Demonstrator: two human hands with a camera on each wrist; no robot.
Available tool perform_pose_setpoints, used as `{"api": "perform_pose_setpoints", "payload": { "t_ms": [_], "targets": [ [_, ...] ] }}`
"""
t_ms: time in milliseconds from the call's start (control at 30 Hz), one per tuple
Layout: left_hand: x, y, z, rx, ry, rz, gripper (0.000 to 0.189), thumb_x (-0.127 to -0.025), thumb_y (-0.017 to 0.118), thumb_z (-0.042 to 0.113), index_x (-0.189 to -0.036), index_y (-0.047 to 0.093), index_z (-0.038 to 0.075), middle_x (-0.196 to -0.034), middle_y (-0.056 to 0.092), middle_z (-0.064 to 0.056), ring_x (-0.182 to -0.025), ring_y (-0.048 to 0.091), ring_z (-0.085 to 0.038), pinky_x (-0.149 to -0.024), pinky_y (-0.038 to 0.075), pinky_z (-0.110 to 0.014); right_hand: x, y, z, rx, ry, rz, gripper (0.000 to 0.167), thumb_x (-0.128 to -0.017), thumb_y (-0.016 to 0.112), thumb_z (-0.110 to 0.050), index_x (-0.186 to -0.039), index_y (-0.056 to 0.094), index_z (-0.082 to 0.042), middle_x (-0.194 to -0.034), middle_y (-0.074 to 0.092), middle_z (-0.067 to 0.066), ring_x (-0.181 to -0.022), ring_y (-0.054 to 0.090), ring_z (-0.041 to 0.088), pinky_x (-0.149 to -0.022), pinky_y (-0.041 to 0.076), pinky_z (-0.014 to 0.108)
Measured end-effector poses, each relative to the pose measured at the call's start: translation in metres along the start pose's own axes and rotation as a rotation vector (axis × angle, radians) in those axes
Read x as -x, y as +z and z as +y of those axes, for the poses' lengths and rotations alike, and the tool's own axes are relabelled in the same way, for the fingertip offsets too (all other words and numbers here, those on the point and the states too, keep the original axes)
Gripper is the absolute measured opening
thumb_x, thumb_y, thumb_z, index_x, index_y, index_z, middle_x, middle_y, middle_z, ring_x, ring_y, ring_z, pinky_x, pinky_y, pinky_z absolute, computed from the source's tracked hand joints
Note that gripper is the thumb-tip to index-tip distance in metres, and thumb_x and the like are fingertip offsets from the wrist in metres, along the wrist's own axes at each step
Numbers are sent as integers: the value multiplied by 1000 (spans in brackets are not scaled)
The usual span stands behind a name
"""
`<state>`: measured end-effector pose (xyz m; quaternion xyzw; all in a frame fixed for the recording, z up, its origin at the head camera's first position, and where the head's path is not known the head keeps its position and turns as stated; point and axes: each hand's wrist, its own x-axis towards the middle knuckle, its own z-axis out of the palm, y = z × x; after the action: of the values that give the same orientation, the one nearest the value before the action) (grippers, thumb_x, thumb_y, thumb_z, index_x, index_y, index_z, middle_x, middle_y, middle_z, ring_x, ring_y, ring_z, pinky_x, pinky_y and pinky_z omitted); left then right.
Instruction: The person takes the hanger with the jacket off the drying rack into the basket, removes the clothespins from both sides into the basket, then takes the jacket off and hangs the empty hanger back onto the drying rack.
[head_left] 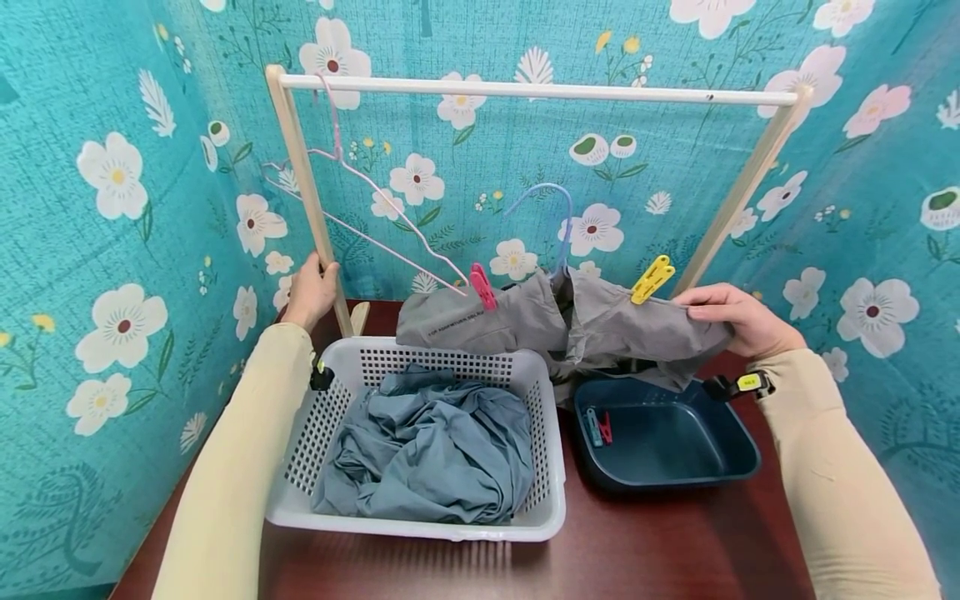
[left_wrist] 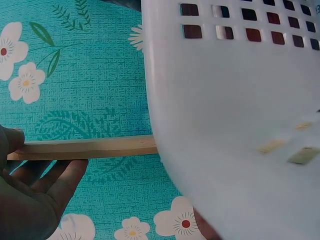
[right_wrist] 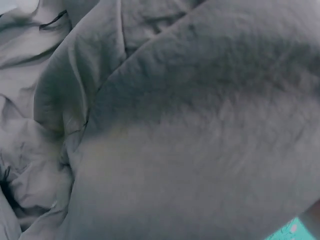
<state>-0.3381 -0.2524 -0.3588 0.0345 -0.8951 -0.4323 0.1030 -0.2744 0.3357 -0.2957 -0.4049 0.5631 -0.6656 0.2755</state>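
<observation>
My left hand (head_left: 311,292) grips the left wooden post (head_left: 307,175) of a small rack with a white rail (head_left: 525,87). In the left wrist view its thumb lies above the post and its fingers below. My right hand (head_left: 738,321) pinches the right end of a grey garment (head_left: 525,321), beside the right post (head_left: 750,179). The cloth fills most of the right wrist view and hides the fingers. From the garment's middle rises a blue hanger hook (head_left: 562,208), below the rail. A pink clothespin (head_left: 482,287) and a yellow clothespin (head_left: 652,279) sit on its top edge.
A pink hanger (head_left: 375,179) hangs tilted from the rail's left end. In front stands a grey-white basket (head_left: 551,500) with crumpled blue-grey cloth (head_left: 435,450). Right of it, a dark blue tub (head_left: 667,483) holds small clothespins (head_left: 597,427). Flowered curtain surrounds the brown table (head_left: 600,558).
</observation>
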Motion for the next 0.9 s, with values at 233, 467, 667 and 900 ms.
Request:
{"api": "perform_pose_setpoints", "payload": {
  "t_ms": [233, 467, 667, 900],
  "targets": [
    [-2, -2, 0, 11, -6, -6, 44, -103, 29, 37, -130, 36, 2, -113, 46, -24, -101, 52, -37, -79, 44, -49, -17, 9, -6, 18, -47, -49, 48, -97, 18, 13, -126, 55, 6, -110, 65, 12, -87, 65, 19, -74, 53, 29],
    [-1, -2, 1, 8, -10, -3, 51, -103, 30, 37, -142, 31, 4, -132, 43, -27, -117, 48, -42, -90, 43, -55, -42, 19, -6, 81, -48, -42, 47, -96, 22, 14, -125, 58, 5, -107, 66, 11, -84, 66, 18, -71, 53, 29],
    [-2, -6, 3, -4, -25, -34, 49, -103, 31, 35, -140, 31, 2, -131, 42, -27, -117, 48, -41, -90, 42, -54, -53, 18, 5, 143, 23, 21, 47, -96, 27, 11, -121, 64, -3, -106, 67, 6, -81, 65, 16, -68, 53, 28],
    [15, -20, 19, -114, -104, -216, 56, -103, 33, 29, -145, 19, -6, -139, 32, -32, -123, 41, -44, -94, 38, -54, -54, 11, 19, 137, 45, 18, 44, -97, 29, 10, -120, 64, -3, -109, 66, 5, -86, 64, 15, -71, 52, 28]
  ]
}}
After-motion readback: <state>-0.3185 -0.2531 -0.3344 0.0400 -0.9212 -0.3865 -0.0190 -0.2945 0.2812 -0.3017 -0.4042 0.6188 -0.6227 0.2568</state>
